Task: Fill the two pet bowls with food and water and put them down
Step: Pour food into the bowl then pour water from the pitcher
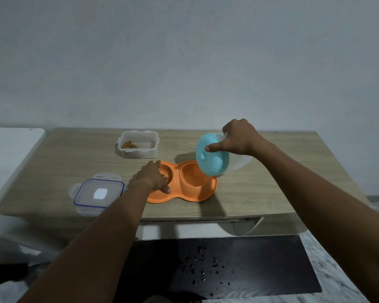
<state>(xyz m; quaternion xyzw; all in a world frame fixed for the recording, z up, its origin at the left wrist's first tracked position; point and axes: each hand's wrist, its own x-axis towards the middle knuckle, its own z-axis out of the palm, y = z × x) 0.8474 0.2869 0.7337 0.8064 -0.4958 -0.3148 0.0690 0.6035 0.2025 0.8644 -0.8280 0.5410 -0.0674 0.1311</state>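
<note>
The right hand [239, 138] grips the teal-lidded jug [212, 158], tipped lid-down just above the right well [193, 177] of the orange double bowl [202, 194], while the left hand [153, 178] clasps its left rim on the table [74, 162].

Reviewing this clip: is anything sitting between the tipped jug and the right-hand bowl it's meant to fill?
Nothing visible. The right hand tips the jug directly over the right bowl of the orange feeder. The left hand holds the feeder's left side, outside the pour path.
</note>
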